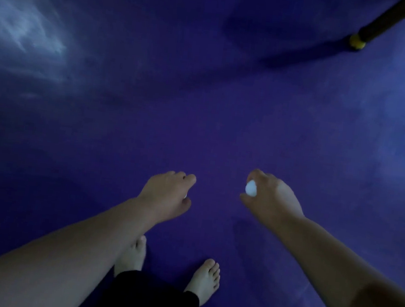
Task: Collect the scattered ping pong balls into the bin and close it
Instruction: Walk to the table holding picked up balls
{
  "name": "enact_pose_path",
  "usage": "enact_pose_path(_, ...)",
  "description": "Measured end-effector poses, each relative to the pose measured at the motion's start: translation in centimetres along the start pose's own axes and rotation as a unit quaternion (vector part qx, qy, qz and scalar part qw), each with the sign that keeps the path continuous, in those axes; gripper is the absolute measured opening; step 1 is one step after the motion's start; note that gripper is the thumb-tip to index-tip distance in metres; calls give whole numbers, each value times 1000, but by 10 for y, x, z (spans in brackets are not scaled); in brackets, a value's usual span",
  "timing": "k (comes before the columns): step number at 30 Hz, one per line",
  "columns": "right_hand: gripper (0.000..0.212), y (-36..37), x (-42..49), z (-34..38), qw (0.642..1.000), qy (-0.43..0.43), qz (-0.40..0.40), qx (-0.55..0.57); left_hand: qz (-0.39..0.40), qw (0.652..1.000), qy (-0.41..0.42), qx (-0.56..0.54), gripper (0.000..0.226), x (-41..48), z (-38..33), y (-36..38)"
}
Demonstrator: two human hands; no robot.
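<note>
ping pong ball (251, 188) | right hand (271, 200) fingers pinch it | left hand (165, 194) fingers curled, hold unclear

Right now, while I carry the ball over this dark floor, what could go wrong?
The ping pong ball is only pinched in the right hand, so it may slip and roll off. The light is dim, and a bare foot could strike the dark leg with the yellow tip ahead.

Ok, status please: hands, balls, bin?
Right hand pinches white ping pong ball. Left hand curled round second ball, barely showing. Bin not in view. Dark leg, ahead right.
</note>
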State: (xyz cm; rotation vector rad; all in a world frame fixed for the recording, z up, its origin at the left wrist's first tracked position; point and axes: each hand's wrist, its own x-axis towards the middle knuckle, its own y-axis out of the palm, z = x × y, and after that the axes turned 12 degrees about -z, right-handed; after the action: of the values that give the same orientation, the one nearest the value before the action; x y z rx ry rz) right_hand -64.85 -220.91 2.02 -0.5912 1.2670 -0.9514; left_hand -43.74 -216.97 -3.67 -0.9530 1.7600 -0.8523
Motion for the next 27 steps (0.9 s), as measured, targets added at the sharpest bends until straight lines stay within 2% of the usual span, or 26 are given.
enact_pose_path(3, 14, -70, -24, 42, 999, -44, -15, -11, -2, 999, -28, 22, 8, -29, 9, -84)
enact_pose_path(5, 13, -116, -45, 72, 997, -66, -24, -14, -22, 998, -57, 31, 15, -52, 11, -139)
enact_pose_path(9, 13, -203, -99, 131, 994, -94, -42, -21, -95, 988, -123, 8, 10, -106, 3, -246)
enact_pose_path(14, 17, -290, -172, 199, 984, -145, -84, -56, -187, 958, -211, -50, 7, -181, -14, -358)
enact_pose_path(20, 18, -341, -224, 280, 970, -215, -88, -71, -288, 913, -274, -91, 13, -264, -8, -436)
enact_pose_path(27, 10, -355, -230, 390, 957, -278, -60, -52, -321, 889, -318, -80, 17, -339, 75, -493)
